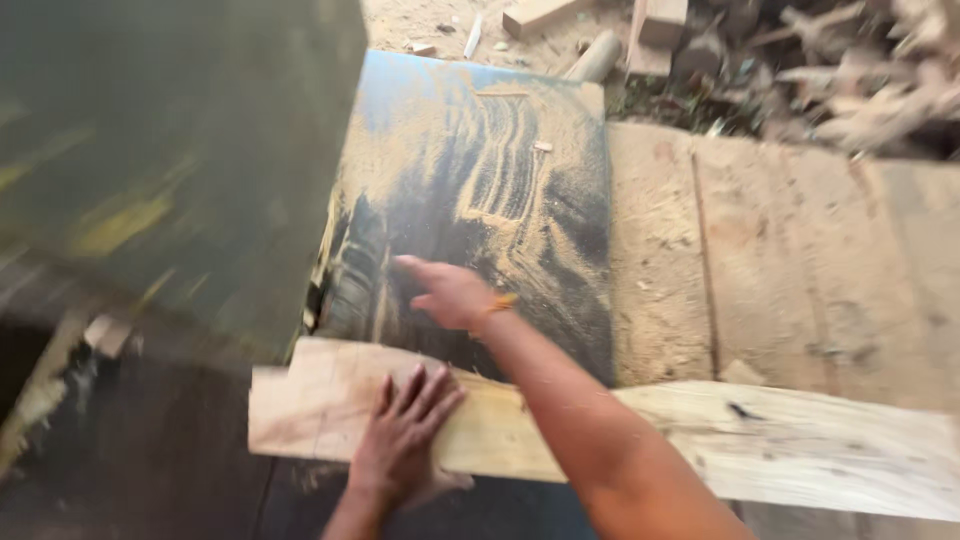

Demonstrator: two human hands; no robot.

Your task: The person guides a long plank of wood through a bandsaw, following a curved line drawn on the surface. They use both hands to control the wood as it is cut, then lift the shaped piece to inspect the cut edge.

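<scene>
at the far left a big dark green machine housing (180, 150) fills the upper corner, blurred, with faint yellow streaks on its side that might be a label or a stripe; i cannot tell which. below it the floor is dark, with a pale offcut (105, 335) lying near the housing's lower edge. next comes the left hand (405, 435), laid palm down with fingers spread flat on a pale wooden plank (320, 400); it presses on the plank and grips nothing. the plank lies across the bottom of the view, its left end notched in a step, its length running off toward the right edge, where a dark knot shows in the grain. just above it sits the surface (480, 190), a dark metal plate with a bluish far edge, streaked with wavy lines of sawdust. the right hand (450, 292) is over this plate beyond the plank, fingers loosely stretched toward the left, holding nothing; whether it touches the plate i cannot tell. an orange band (497, 303) rings its wrist. further right, sawdust-covered boards (780, 260) adjoin the plate. along the top, scrap blocks (640, 30) and tangled wood waste (860, 80) lie on sandy ground.
</scene>
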